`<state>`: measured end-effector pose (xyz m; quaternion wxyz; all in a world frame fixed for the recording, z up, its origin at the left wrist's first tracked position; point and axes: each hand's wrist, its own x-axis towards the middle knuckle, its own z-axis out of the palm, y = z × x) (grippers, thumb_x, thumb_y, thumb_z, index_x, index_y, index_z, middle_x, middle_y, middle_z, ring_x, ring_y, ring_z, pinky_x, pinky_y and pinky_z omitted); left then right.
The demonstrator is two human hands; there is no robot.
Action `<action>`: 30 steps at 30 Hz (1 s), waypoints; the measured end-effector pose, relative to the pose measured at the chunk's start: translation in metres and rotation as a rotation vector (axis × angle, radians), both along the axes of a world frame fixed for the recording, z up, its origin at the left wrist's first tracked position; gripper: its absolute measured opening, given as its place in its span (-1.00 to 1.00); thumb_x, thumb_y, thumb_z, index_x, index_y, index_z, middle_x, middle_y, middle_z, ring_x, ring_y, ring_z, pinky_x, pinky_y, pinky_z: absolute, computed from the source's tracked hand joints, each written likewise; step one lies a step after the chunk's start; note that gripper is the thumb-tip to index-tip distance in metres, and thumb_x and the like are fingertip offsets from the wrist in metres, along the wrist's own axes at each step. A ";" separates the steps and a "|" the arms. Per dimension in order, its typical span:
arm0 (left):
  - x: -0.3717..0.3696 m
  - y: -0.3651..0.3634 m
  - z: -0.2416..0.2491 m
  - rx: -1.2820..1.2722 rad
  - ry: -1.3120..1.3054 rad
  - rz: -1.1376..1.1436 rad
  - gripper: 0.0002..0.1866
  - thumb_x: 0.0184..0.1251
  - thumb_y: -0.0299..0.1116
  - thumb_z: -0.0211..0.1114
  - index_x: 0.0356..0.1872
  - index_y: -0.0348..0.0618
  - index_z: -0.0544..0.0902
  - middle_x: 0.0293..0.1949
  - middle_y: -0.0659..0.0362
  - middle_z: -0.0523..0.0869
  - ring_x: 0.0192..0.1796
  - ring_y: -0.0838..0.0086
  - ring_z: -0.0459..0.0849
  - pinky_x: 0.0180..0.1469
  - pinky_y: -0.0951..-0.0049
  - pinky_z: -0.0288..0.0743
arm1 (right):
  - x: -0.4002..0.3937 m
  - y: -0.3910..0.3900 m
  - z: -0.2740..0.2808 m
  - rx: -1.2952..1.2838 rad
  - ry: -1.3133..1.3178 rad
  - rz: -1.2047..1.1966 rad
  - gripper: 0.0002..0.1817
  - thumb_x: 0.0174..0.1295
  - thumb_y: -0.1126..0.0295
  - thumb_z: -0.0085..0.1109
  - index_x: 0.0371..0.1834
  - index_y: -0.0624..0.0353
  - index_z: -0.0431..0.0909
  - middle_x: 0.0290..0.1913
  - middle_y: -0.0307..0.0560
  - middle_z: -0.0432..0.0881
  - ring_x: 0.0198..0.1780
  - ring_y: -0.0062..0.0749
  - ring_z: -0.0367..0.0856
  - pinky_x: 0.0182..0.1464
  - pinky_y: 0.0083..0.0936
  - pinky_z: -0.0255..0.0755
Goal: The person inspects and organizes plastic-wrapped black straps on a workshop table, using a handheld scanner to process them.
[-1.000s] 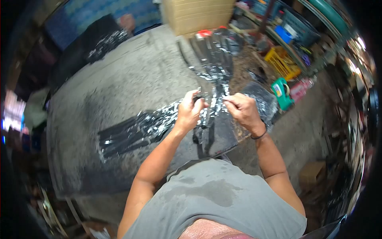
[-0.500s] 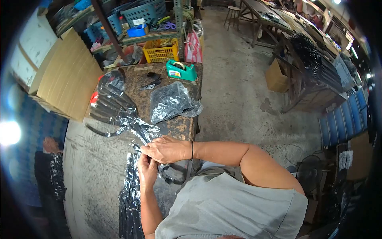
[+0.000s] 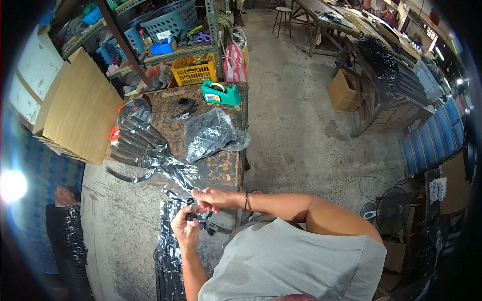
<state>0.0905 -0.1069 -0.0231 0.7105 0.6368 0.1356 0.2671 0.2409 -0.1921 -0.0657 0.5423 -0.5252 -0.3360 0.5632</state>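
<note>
My left hand [image 3: 186, 230] is closed around a small black piece [image 3: 191, 216] that looks like a buckle, though its kind is not clear. Just above it, my right hand [image 3: 217, 197], with a dark band at the wrist, has its fingers curled and its fingertips at another bit of black material; what it grips is partly hidden. Beyond the hands, a bundle of black straps [image 3: 138, 143] in shiny wrap fans out over the bench. More wrapped black straps [image 3: 168, 251] lie to the left of my left forearm.
A clear plastic bag [image 3: 208, 135] of dark items and a green tape dispenser [image 3: 221, 94] sit on the worn bench [image 3: 223, 173]. Behind are a yellow crate [image 3: 193, 70] and shelves with baskets. Cardboard [image 3: 83, 110] stands at left. A fan [image 3: 394, 210] is at right.
My hands have drawn slightly apart and lower, and the small black piece now shows in my left hand. The view has shifted a little.
</note>
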 end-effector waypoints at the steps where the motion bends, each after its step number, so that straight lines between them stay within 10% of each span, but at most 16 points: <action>1: -0.002 0.000 0.001 0.004 0.003 -0.028 -0.42 0.06 0.14 0.41 -0.26 -0.30 0.62 -0.39 0.07 0.71 -0.63 0.68 0.44 -0.61 0.70 0.25 | -0.008 0.002 -0.004 -0.028 0.060 0.028 -0.28 0.27 -0.39 -0.33 -0.64 0.04 0.36 -0.67 -0.32 0.35 -0.63 -0.68 0.36 -0.62 -0.67 0.34; 6: -0.011 0.004 0.007 0.150 0.169 -0.104 -0.68 0.26 -0.18 0.27 -0.37 -0.32 0.66 -0.44 0.09 0.73 -0.62 0.65 0.46 -0.57 0.62 0.34 | -0.017 0.017 0.024 0.085 0.486 -0.130 -0.67 0.35 0.06 0.08 -0.30 0.12 0.46 -0.60 -0.41 0.39 -0.70 -0.73 0.34 -0.69 -0.71 0.24; 9: -0.017 0.006 0.018 0.127 0.232 -0.028 -0.78 0.30 -0.37 0.19 -0.23 -0.35 0.66 -0.44 0.14 0.71 -0.50 0.62 0.55 -0.47 0.63 0.38 | -0.009 0.028 0.034 0.293 -0.122 -0.216 -0.73 0.37 0.19 0.09 -0.18 0.20 0.52 -0.42 -0.31 0.52 -0.49 -0.76 0.44 -0.53 -0.68 0.35; 10: -0.015 0.000 0.017 -0.009 0.155 0.023 -0.70 0.30 -0.45 0.19 0.03 -0.33 0.53 -0.38 0.15 0.69 -0.38 0.58 0.61 -0.36 0.64 0.41 | -0.006 0.023 0.045 0.252 -0.177 -0.190 -0.62 0.35 0.12 0.11 -0.14 0.29 0.57 -0.31 -0.17 0.67 -0.22 -0.64 0.55 -0.17 -0.54 0.46; 13: -0.016 0.001 0.029 0.018 0.159 0.035 -0.45 0.28 -0.54 0.22 0.26 -0.24 0.22 -0.25 0.16 0.64 -0.25 0.52 0.63 -0.17 0.52 0.50 | -0.005 0.028 0.068 0.381 -0.269 -0.127 -0.58 0.37 0.02 0.05 -0.31 0.23 0.53 -0.51 -0.31 0.43 -0.40 -0.70 0.32 -0.38 -0.61 0.29; 18: -0.022 0.008 0.025 0.058 0.140 0.056 -0.81 0.33 -0.40 0.24 -0.14 -0.30 0.58 -0.39 0.22 0.66 -0.30 0.61 0.61 -0.24 0.59 0.47 | -0.013 0.035 0.080 0.395 -0.253 -0.069 -0.55 0.37 0.00 0.03 -0.42 0.21 0.44 -0.53 -0.33 0.38 -0.45 -0.70 0.29 -0.43 -0.62 0.25; 30: -0.032 0.009 0.002 0.102 0.068 0.322 -0.87 0.27 -0.40 0.25 -0.39 -0.27 0.62 -0.52 0.22 0.61 -0.47 0.59 0.49 -0.38 0.53 0.38 | -0.029 0.045 0.080 0.404 -0.463 -0.043 -0.62 0.37 0.14 0.04 -0.30 0.29 0.60 -0.57 -0.12 0.58 -0.51 -0.60 0.47 -0.44 -0.48 0.40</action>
